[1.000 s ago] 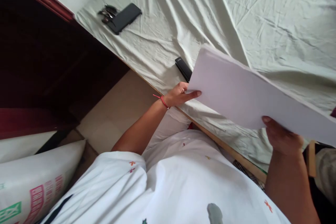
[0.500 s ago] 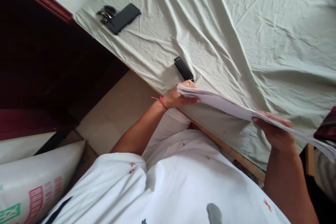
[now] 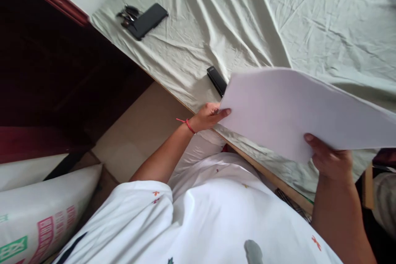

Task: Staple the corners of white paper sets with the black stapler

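Observation:
A stack of white paper sheets (image 3: 275, 111) is held in both hands above the cloth-covered surface, its broad face turned up toward me. My left hand (image 3: 210, 115), with a red string at the wrist, pinches the near left corner, thumb on top and fingers hidden beneath. My right hand (image 3: 331, 157) grips the near edge farther right, its thumb lying on the top sheet. Just beyond my left hand lies a black stapler (image 3: 216, 80) on the cloth, its near end covered by the paper.
A pale wrinkled sheet (image 3: 192, 37) covers the raised surface. At its far left lie a black phone-like case (image 3: 150, 20) and a bunch of keys (image 3: 129, 13). White printed sacks (image 3: 46, 210) stand at lower left, beside the tiled floor (image 3: 123, 132).
The paper stack has tipped from nearly edge-on to face-up, so its top sheet now shows broadly and covers part of the stapler. Both hands keep hold.

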Available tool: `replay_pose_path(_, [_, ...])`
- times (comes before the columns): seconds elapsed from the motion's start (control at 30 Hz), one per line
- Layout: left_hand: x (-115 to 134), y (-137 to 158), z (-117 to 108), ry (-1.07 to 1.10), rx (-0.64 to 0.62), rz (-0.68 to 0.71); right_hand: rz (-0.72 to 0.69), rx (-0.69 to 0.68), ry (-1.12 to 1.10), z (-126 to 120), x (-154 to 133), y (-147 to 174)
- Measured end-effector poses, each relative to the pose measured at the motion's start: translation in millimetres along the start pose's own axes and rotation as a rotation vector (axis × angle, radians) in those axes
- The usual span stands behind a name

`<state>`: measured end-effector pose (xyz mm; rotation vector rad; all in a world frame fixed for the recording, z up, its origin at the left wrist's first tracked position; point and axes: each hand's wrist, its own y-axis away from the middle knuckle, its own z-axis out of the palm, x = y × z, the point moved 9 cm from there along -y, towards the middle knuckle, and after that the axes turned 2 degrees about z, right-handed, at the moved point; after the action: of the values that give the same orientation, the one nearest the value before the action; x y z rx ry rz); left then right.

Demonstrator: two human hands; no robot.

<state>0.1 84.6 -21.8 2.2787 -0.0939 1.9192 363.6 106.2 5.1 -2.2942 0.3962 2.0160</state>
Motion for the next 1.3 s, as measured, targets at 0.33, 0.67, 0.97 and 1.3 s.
replay_pose_path(0.33, [-21, 6, 0, 0.081, 0.023, -0.264, 0.151, 0.115, -0.167, -7, 22, 6])
replay_pose_path(0.67, [-21, 9, 5, 0.227, 0.054, -0.389, 0.334, 0.18, -0.131, -15, 41, 11])
replay_pose_path(0.97, [-23, 14, 4, 0.333, 0.117, -0.44, 0.407, 0.23, -0.149, -13, 50, 14])
replay_pose_path(1.3, [-24, 12, -17, 0.126, 0.306, -0.355, 0.366, 0.259, -0.133, -7, 46, 13])
